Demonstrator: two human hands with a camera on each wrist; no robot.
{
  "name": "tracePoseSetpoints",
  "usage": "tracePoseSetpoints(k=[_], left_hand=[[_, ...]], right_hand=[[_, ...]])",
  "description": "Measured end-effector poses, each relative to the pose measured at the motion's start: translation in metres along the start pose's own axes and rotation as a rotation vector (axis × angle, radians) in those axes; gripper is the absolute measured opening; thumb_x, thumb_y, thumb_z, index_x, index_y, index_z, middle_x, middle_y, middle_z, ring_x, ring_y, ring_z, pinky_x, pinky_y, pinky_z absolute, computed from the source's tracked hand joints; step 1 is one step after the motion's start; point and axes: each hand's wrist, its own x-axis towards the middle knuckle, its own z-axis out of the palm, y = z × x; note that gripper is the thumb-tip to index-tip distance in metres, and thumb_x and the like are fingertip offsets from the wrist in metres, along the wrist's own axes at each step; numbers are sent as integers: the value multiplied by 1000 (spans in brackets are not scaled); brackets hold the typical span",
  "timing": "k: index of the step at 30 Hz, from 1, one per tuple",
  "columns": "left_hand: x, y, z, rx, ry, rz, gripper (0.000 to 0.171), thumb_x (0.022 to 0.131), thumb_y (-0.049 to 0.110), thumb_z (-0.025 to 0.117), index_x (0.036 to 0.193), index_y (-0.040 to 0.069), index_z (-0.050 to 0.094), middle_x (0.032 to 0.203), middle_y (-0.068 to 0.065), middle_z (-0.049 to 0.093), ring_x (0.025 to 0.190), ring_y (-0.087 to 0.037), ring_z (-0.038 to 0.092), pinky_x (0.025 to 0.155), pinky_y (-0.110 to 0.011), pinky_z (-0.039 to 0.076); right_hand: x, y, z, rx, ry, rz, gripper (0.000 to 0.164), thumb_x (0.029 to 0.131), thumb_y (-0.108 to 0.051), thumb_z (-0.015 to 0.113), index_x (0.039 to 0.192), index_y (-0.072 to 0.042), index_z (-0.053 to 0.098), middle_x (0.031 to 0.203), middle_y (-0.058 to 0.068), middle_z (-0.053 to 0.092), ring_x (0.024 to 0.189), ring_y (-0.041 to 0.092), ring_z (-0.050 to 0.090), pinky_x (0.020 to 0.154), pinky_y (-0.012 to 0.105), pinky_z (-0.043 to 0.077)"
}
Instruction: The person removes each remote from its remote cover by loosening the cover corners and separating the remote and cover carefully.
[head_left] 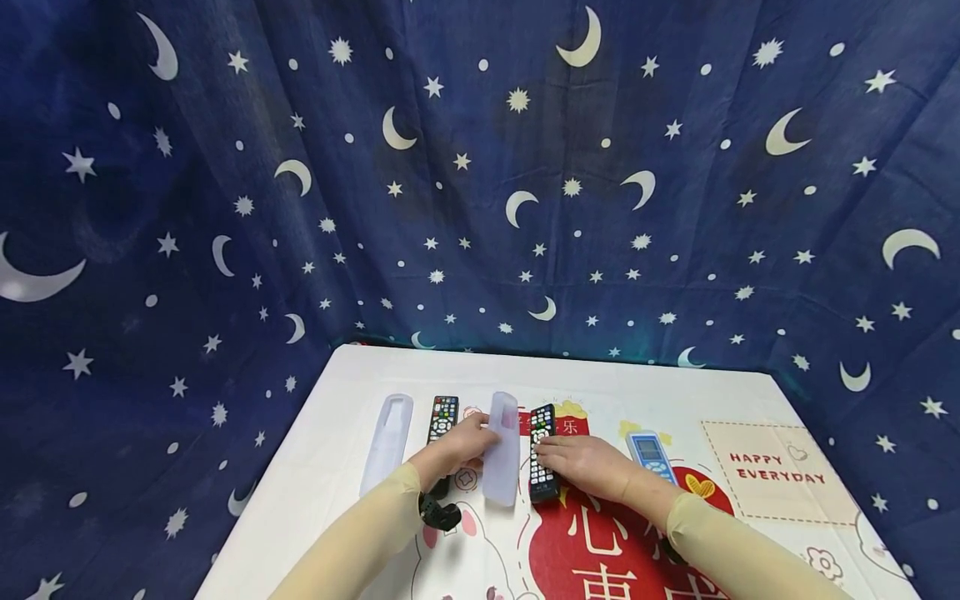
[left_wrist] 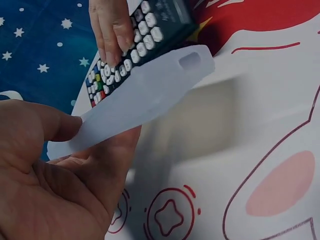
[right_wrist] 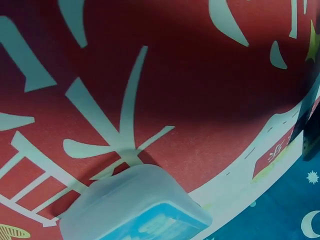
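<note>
My left hand (head_left: 459,446) pinches a translucent whitish remote control cover (head_left: 501,471) between thumb and fingers. In the left wrist view the cover (left_wrist: 145,95) slants up from the thumb, a rectangular cutout near its far end. Just right of it, a black remote control (head_left: 543,479) with white and coloured buttons lies on the table. The right hand (head_left: 588,462) rests its fingers across those buttons; the left wrist view shows these fingers (left_wrist: 111,30) fairly straight. Its thumb is hidden. The right wrist view does not show the right hand.
A second black remote (head_left: 442,417) lies partly behind the left hand, with another translucent cover (head_left: 386,442) to its left. Past the right hand lies a white remote with a blue face (head_left: 651,454). The table (head_left: 300,467) has a printed cloth; a starry curtain (head_left: 480,208) hangs behind.
</note>
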Motion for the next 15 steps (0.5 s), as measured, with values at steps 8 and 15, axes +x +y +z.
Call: tracePoseSetpoints(k=[8,15], left_hand=[[6,-8,8,64,48,-12,56,93,2,58,144,-11,40,125,-31,57,114,-50,61,85,-62,55],[-3,0,13,280,94,38,57,90,0,62,141,-16,42,122,-33,58,109,-48,63,86,-57,57]], right_hand=[[-5,1,9,-49,40,-86,43,82,-16,86,122,-16,68,129,1,69,123,19,62,98,34,53],[-7,-1,9,-83,1,-71,45,82,-16,85,123,-16,67,129,0,68,124,20,61,100,34,52]])
